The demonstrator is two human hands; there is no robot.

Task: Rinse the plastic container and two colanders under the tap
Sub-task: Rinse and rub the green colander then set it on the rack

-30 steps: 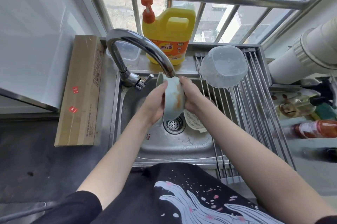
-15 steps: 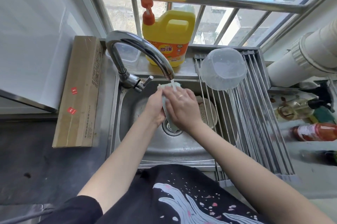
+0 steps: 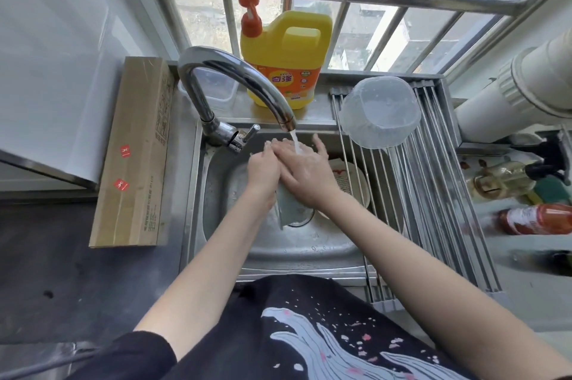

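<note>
Both hands under the tap (image 3: 238,82), left hand (image 3: 263,172) gripping the green colander (image 3: 292,209) on edge, right hand (image 3: 305,170) flat with fingers spread on its face, probably so water sheets down it; beyond them, window; below, steel sink (image 3: 216,181); right, rack (image 3: 433,194) with upturned container (image 3: 380,111).
</note>
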